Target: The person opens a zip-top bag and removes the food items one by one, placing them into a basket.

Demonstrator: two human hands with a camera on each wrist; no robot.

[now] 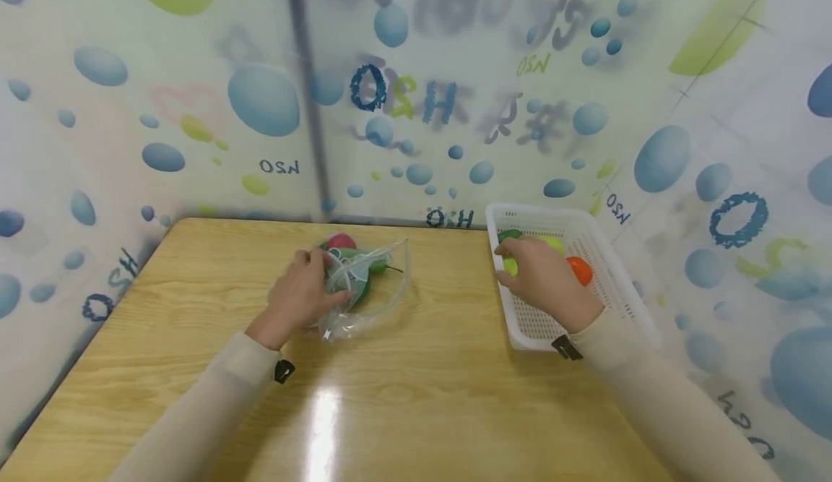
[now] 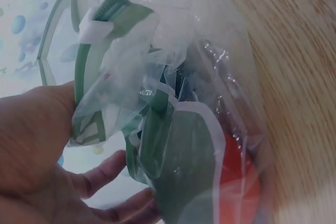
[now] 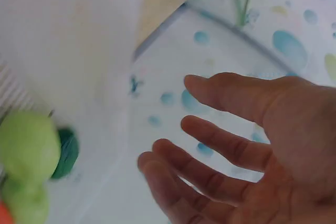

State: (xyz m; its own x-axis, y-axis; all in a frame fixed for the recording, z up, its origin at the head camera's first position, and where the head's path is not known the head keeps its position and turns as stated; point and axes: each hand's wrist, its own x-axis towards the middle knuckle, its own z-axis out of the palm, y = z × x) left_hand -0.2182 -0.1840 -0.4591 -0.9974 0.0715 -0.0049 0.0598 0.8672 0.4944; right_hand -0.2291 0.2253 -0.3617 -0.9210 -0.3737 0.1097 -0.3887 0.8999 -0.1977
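Note:
On the table's left side lies a clear plastic bag [image 1: 383, 301] with several toy-like fruits or vegetables in it. Among these are a pinkish-red round piece [image 1: 341, 241] and a green piece with a thin stem [image 1: 378, 265]. My left hand [image 1: 302, 287] holds the bag near its opening; in the left wrist view a green-trimmed edge [image 2: 81, 77] crosses the thumb side. My right hand [image 1: 546, 280] hovers over a white basket [image 1: 624, 287], fingers spread and nothing between them. Inside are light green round fruits [image 3: 29, 145], an orange-red one [image 1: 579, 271] and a dark green piece [image 3: 66, 153].
The wooden table [image 1: 416, 395] reaches back to a wall covering [image 1: 416, 135] printed with blue and green ovals. The basket stands at the table's right, close to the side wall. Wood surface lies between bag and basket.

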